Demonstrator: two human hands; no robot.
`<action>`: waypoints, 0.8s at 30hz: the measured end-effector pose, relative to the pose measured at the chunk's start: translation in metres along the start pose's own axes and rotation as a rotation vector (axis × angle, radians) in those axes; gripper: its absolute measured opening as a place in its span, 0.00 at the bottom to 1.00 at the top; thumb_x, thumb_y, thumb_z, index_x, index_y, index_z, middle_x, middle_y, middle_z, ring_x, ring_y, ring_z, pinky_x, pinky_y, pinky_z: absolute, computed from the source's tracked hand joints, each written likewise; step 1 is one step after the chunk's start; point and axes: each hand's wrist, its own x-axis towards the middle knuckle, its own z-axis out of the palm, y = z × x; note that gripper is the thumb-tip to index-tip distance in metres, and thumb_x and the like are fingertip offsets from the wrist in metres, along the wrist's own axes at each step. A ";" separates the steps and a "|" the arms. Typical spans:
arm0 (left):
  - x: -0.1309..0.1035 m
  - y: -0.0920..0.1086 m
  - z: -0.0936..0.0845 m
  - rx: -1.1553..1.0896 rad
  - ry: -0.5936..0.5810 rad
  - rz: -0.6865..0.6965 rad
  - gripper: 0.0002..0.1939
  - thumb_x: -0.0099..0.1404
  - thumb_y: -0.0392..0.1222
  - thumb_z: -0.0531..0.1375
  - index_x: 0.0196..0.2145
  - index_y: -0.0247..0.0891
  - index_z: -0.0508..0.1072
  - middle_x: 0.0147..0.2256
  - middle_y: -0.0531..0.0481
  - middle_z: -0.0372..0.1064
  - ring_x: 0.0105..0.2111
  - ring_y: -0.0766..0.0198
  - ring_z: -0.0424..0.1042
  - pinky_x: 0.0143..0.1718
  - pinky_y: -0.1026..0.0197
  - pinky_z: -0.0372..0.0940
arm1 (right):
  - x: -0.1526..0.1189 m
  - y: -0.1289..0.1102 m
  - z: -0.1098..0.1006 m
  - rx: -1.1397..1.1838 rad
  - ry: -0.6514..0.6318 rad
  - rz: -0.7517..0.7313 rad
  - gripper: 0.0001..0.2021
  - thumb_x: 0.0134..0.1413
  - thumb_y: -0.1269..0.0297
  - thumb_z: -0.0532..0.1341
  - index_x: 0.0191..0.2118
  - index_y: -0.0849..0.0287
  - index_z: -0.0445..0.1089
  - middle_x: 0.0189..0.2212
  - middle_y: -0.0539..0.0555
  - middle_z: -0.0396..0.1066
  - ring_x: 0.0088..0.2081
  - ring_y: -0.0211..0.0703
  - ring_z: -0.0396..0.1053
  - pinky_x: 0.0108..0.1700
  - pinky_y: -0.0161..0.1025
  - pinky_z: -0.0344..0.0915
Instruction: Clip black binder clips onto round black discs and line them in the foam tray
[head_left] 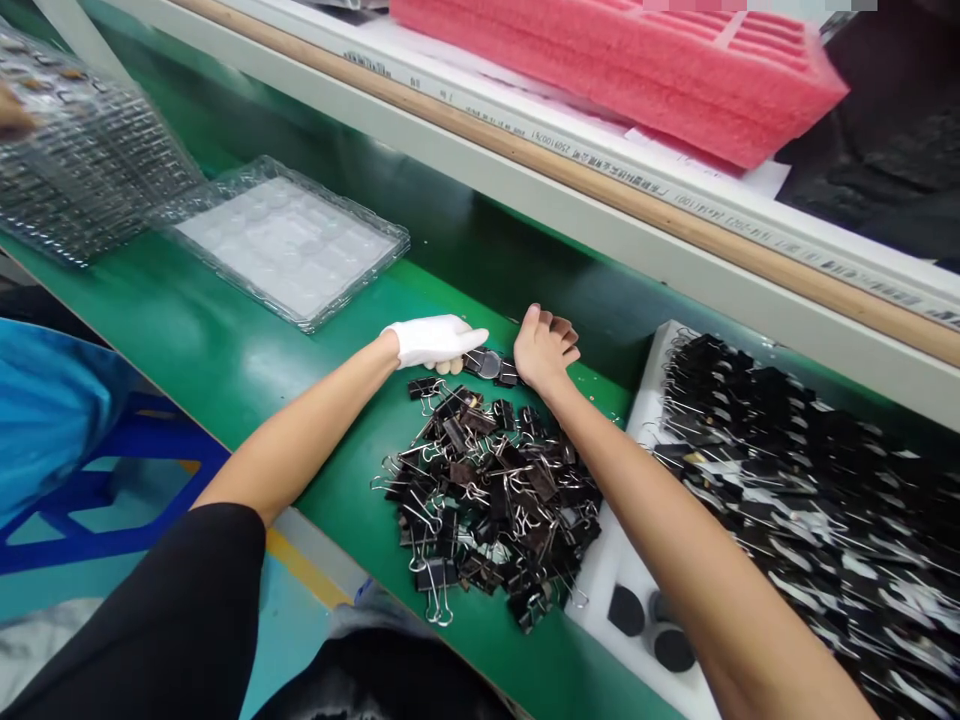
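My left hand (439,342), in a white glove with bare fingertips, closes on a small round grey disc (490,365) by its left side. Black binder clips (508,373) are clamped on both sides of that disc. Close by its right side is my right hand (545,348), bare, with the fingers apart and nothing seen in them; whether it touches the clip there I cannot tell. Just below both hands spreads a loose pile of black binder clips (495,480) with silver wire handles.
A white foam tray (600,590) at right holds many clipped pieces and several dark discs. A clear plastic tray (300,250) lies left on the green table (247,370), beside stacked trays (90,160) near another person's hand. A shelf edge (480,140) with pink foam (600,70) overhangs the back.
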 end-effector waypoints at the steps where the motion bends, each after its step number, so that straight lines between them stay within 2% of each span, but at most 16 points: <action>1: 0.001 0.000 0.001 0.005 -0.003 0.006 0.27 0.77 0.59 0.46 0.34 0.36 0.71 0.30 0.46 0.75 0.22 0.67 0.66 0.22 0.63 0.57 | 0.001 0.001 0.000 0.002 0.005 0.002 0.32 0.74 0.45 0.33 0.64 0.53 0.63 0.67 0.65 0.55 0.70 0.63 0.47 0.69 0.68 0.42; 6: 0.004 -0.002 0.005 0.051 -0.004 0.022 0.29 0.77 0.60 0.44 0.34 0.36 0.72 0.31 0.45 0.77 0.21 0.67 0.65 0.24 0.62 0.58 | 0.003 0.003 0.002 0.011 0.019 0.005 0.31 0.73 0.45 0.33 0.62 0.51 0.64 0.67 0.64 0.56 0.70 0.64 0.47 0.68 0.69 0.43; 12: 0.004 0.002 0.009 0.078 0.023 0.041 0.27 0.77 0.57 0.45 0.33 0.36 0.73 0.29 0.46 0.77 0.22 0.65 0.67 0.29 0.62 0.62 | 0.004 0.003 0.003 0.012 0.017 0.016 0.32 0.74 0.45 0.33 0.62 0.53 0.65 0.66 0.65 0.56 0.69 0.64 0.48 0.68 0.67 0.44; 20: 0.003 0.004 0.011 0.084 0.033 0.046 0.23 0.77 0.55 0.45 0.39 0.36 0.71 0.28 0.48 0.78 0.21 0.65 0.70 0.31 0.62 0.64 | 0.006 0.004 0.005 0.024 0.007 0.031 0.30 0.73 0.44 0.35 0.62 0.50 0.65 0.66 0.64 0.56 0.69 0.64 0.47 0.67 0.68 0.43; 24: 0.003 0.000 0.014 0.044 0.053 0.083 0.24 0.77 0.56 0.48 0.33 0.36 0.70 0.26 0.48 0.77 0.19 0.66 0.68 0.29 0.63 0.64 | 0.000 -0.002 -0.001 0.069 0.005 0.054 0.30 0.73 0.44 0.36 0.62 0.53 0.65 0.67 0.65 0.55 0.70 0.64 0.46 0.69 0.68 0.42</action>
